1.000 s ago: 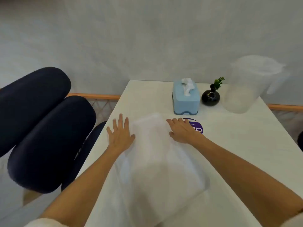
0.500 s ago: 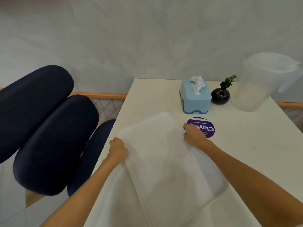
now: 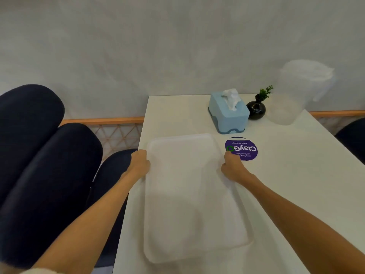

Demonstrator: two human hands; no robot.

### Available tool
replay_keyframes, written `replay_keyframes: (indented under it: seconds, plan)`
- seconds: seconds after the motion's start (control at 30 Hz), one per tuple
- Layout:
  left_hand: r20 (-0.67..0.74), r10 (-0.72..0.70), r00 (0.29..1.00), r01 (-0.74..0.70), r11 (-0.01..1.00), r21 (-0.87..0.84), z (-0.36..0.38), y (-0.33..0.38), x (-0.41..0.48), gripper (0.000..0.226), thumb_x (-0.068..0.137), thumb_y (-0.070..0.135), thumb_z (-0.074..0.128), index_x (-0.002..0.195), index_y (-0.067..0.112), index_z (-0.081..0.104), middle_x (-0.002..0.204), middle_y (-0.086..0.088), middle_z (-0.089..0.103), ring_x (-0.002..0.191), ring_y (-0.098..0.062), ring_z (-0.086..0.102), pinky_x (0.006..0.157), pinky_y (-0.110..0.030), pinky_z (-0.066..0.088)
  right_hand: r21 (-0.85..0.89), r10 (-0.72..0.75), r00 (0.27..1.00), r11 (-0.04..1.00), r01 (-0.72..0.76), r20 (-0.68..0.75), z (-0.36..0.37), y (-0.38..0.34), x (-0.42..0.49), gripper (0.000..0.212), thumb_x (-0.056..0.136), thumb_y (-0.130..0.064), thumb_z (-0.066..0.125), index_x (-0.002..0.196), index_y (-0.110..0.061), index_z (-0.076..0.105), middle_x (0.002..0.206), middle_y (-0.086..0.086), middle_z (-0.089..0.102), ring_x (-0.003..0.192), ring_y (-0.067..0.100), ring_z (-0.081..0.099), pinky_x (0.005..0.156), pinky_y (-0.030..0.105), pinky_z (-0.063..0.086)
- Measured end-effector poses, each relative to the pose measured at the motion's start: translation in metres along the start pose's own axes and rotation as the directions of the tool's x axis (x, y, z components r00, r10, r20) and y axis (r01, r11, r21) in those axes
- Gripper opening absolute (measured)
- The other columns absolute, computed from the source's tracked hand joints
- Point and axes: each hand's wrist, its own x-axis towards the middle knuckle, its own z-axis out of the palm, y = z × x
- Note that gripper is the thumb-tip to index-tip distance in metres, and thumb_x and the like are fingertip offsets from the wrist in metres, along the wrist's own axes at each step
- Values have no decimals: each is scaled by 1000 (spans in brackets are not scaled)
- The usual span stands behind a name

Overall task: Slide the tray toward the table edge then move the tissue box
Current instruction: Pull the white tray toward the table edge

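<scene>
A white rectangular tray lies flat on the white table, near its left edge. My left hand is closed on the tray's left rim close to the far corner. My right hand is closed on the right rim opposite. A light blue tissue box with a white tissue sticking up stands beyond the tray, apart from it, toward the wall.
A round purple sticker sits on the table right of the tray. A small black vase with a green sprig and a clear plastic jug stand by the wall. Dark blue chairs are left of the table.
Both hands went from lying flat on the tray to closing on its side rims. The tray has turned from skewed to square with the table and sits nearer the left edge.
</scene>
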Motion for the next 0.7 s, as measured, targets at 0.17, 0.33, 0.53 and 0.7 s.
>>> replay_keyframes:
  seconds: [0.17,0.33,0.53,0.7]
  plan:
    - [11,107,994,-107,994,10,4,-1,16,41,83,-11,45,54,13,30,61,-1,35,55,-13,34,49,-25,27,23,55,998,998,-54,-42,2,5,-9,27,87,5,47,113,10,46,113,28,55,83,26,44,68,31,37]
    - [17,129,991,-130,990,52,5,-4,13,39,84,-10,44,55,13,31,61,0,37,55,-12,35,46,-22,24,21,57,997,998,-56,-45,5,8,-15,13,87,5,46,90,-4,37,92,15,45,80,26,45,49,20,28]
    - [22,147,989,-148,989,5,6,-10,13,25,84,-7,47,62,4,47,70,-8,50,67,-22,47,54,-27,36,29,71,996,997,-70,-54,5,10,-18,19,91,0,46,109,6,49,98,17,52,82,24,47,70,29,39]
    - [23,115,993,-115,993,-3,5,-9,17,4,83,-1,51,81,0,54,87,-18,58,72,-26,52,60,-35,42,83,56,998,995,-55,-12,-4,16,-18,25,90,-4,51,115,3,53,112,23,60,84,30,54,63,28,45]
